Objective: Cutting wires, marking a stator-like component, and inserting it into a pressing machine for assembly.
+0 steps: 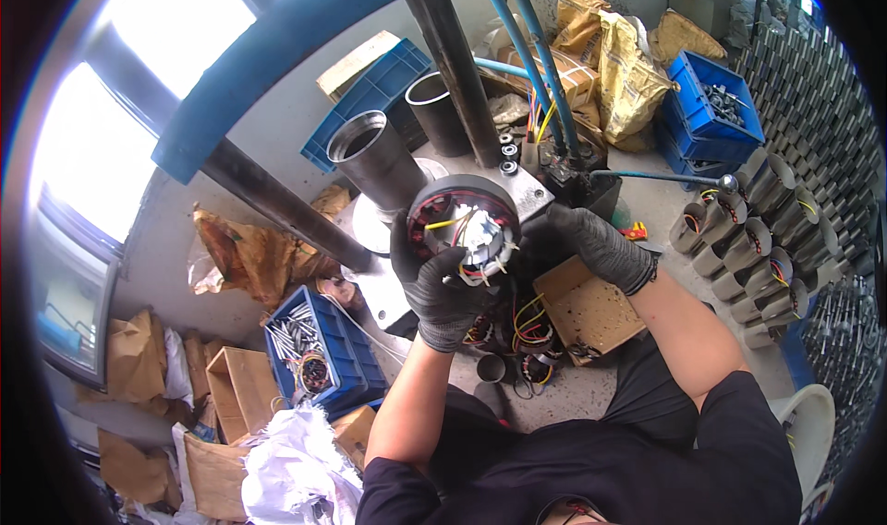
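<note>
In the head view, the left hand (438, 296), in a dark glove, curls its fingers and thumb around a ring-shaped wound motor part (492, 193) with coloured wires and white ties; this part is held up near the metal plate (528, 191), on the near side of an open dark cylinder (377, 163); the right hand (605, 248), also gloved, is just right of the part, its fingers partly bent, though whether it grips anything cannot be told; a cardboard box (596, 308) lies nearer, below it; metal sleeves (750, 239) stand far right; a blue crate (358, 370) with rods sits left.
</note>
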Tool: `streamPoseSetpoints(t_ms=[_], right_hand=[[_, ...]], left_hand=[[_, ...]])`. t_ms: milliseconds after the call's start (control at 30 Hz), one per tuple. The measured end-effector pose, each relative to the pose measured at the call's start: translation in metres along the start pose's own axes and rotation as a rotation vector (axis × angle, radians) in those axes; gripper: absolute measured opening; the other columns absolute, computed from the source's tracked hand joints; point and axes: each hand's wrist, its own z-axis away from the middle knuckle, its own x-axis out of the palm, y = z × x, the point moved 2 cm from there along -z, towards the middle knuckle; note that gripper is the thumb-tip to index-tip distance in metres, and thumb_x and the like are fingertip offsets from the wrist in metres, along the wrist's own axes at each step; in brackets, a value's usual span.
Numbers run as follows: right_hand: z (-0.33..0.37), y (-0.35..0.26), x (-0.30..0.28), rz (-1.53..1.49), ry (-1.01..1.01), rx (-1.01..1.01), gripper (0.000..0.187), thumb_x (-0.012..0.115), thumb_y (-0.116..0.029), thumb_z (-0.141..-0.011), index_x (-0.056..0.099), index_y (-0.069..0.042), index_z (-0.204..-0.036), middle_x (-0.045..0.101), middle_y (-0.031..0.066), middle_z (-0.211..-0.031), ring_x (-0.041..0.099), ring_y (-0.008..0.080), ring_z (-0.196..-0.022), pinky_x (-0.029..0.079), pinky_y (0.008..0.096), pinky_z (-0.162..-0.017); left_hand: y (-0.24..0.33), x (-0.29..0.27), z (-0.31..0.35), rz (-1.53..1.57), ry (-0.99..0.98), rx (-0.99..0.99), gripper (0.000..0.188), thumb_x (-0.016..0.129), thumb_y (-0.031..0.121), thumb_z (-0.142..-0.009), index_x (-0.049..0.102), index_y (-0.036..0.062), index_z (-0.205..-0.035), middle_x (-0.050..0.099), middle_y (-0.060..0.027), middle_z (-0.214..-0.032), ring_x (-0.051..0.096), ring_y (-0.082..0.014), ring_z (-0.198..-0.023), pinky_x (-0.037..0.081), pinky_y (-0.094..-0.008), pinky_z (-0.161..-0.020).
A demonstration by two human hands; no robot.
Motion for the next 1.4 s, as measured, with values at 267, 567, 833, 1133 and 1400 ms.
streamPoseSetpoints(t_ms=[267,567,833,1133,1400], right_hand=[[-0.009,-0.017,0.007,0.346,0.031,-0.025,0.031,0.078,-0.035,-0.091,0.074,-0.005,-0.100,0.071,0.0043,-0.087,0.065,0.0107,-0.089,0.054,0.0317,-0.082],[-0.014,-0.006,0.034,0.279,-0.185,0.119,0.028,0.074,-0.029,-0.095,0.073,-0.002,-0.103,0.072,0.0048,-0.085,0.065,0.0111,-0.075,0.055,0.0286,-0.073],[-0.016,0.003,0.037,0.529,-0.198,-0.043,0.025,0.075,-0.027,-0.093,0.073,-0.003,-0.100,0.072,0.0060,-0.084,0.068,0.0106,-0.078,0.056,0.0307,-0.074],[-0.011,0.002,0.041,0.704,-0.307,-0.054,0.032,0.073,-0.034,-0.091,0.073,-0.004,-0.101,0.072,0.0131,-0.088,0.071,0.0244,-0.087,0.055,0.0369,-0.084],[-0.010,0.004,0.042,0.845,-0.345,-0.092,0.037,0.071,-0.039,-0.090,0.073,-0.004,-0.104,0.073,0.0167,-0.097,0.071,0.0314,-0.094,0.054,0.0401,-0.088]], left_hand=[[-0.116,-0.032,-0.118,-0.086,0.027,-0.242,0.048,0.094,0.011,-0.065,0.068,0.0030,-0.104,0.055,-0.0150,-0.141,0.059,-0.0240,-0.117,0.050,-0.0357,-0.099],[-0.167,-0.037,-0.167,0.042,-0.130,-0.735,0.044,0.093,0.003,-0.066,0.071,-0.0004,-0.105,0.075,-0.0076,-0.102,0.070,-0.0167,-0.092,0.056,-0.0294,-0.086],[-0.184,-0.032,-0.163,-0.077,-0.252,-0.730,0.047,0.092,0.004,-0.069,0.067,-0.0007,-0.109,0.073,-0.0076,-0.100,0.067,-0.0176,-0.090,0.053,-0.0294,-0.084],[-0.187,-0.033,-0.152,-0.189,-0.206,-0.664,0.042,0.092,0.011,-0.069,0.069,-0.0002,-0.102,0.074,-0.0062,-0.092,0.067,-0.0159,-0.085,0.054,-0.0297,-0.082],[-0.207,-0.051,-0.149,-0.071,-0.248,-0.663,0.048,0.088,0.005,-0.072,0.065,0.0001,-0.114,0.071,-0.0057,-0.101,0.066,-0.0156,-0.091,0.054,-0.0293,-0.084]])
